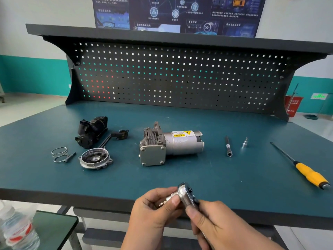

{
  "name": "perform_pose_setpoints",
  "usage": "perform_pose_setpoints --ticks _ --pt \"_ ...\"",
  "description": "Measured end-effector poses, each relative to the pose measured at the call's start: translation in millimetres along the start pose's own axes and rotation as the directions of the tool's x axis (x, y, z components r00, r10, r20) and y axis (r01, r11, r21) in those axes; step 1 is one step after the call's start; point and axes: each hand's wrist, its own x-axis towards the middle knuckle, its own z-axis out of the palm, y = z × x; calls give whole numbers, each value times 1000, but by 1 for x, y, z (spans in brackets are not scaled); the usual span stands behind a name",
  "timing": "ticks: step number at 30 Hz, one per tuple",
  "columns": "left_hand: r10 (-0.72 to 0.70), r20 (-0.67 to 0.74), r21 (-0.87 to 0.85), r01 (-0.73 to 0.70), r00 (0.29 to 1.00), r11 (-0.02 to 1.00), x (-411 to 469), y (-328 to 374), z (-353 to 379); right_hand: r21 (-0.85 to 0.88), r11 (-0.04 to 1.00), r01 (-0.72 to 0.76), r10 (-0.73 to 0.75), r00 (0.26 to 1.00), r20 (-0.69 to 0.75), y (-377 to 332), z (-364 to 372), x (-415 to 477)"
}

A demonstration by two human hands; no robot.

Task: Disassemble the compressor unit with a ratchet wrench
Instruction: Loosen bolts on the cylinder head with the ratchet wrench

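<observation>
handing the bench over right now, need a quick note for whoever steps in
Hands: the right hand grips the ratchet wrench over the bench's front edge. The left hand pinches a socket at the wrench's head. I cannot tell whether the socket is fully seated.
Compressor: it sits mid-bench with neither hand on it. Its square end plate has bolts at all four corners.
Done: a black housing, round cover, spring and bolt lie to the left.
To the right: an extension bar, loose socket and yellow screwdriver.
Left to do: finish fitting the socket, then probably undo the end plate bolts.
</observation>
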Motion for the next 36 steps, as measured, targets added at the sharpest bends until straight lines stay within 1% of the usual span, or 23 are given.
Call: perform_pose_setpoints --ticks 1,3,4,6,7,9,10,13,14,15,16,18,20,21,22,24,25,26,27,30,33,35,36 --pt "26 -18 -19 -26 1000 999 0 -1 2 -12 1000 12 -12 1000 -16 1 1 1" --pt "87 -11 -37 -87 996 995 1 -4 3 42 998 38 -37 999 -34 0 1 0" --pt "122 -1 -32 -122 993 992 1 -4 3 107 993 47 -44 998 -35 -1 2 -2" --pt "178 45 -41 -177 983 983 0 -1 5 321 947 -3 11 1000 -21 -4 6 -8" --pt "198 83 -61 -193 977 979 0 0 6 458 888 -36 53 998 -24 -6 10 -11" --pt "217 130 -74 -209 967 975 -1 3 8 700 712 -53 106 994 -33 -6 18 -12" --pt "222 132 -63 -216 966 974 0 3 7 783 621 -42 111 993 -36 -8 21 -11" --pt "243 150 17 -248 958 969 3 6 -1 900 435 -12 109 993 -39 -16 23 -9" --pt "236 179 50 -248 955 967 4 10 -5 908 418 -15 110 993 -34 -17 22 -9" --pt "220 221 74 -241 950 968 4 15 -8 895 445 -24 97 995 -21 -16 22 -8" --pt "203 269 98 -236 942 967 4 19 -11 863 503 -38 78 997 -2 -14 22 -7" --pt "181 351 155 -248 919 956 3 28 -18 771 635 -48 57 998 15 -7 20 -3" --pt "185 404 242 -300 896 923 2 36 -24 631 776 -9 29 999 -22 -5 17 -1" --pt "199 430 307 -350 880 885 2 39 -27 541 841 18 -2 1000 -30 -6 15 1" --pt "225 453 390 -419 863 820 1 41 -28 451 891 43 -29 999 -37 -7 13 3" --pt "281 482 546 -536 829 644 0 43 -30 294 953 76 -63 997 -52 -7 9 6" --pt "303 485 598 -564 821 570 0 44 -30 223 970 96 -84 994 -64 -8 9 8" --pt "323 482 631 -578 815 517 1 44 -30 159 980 117 -106 991 -76 -9 8 10" --pt "344 477 646 -588 809 487 1 44 -31 104 984 144 -137 988 -74 -10 7 12" --pt "409 471 621 -623 782 476 5 43 -41 -53 976 212 -214 976 -47 -12 4 19" --pt "475 456 583 -656 753 480 15 38 -52 -199 940 276 -284 959 -13 -11 3 30" --pt "477 474 556 -672 740 490 30 38 -61 -309 905 293 -312 950 -13 -10 3 44" --pt "448 497 549 -670 743 500 41 40 -67 -356 888 291 -318 948 -19 -10 2 52"
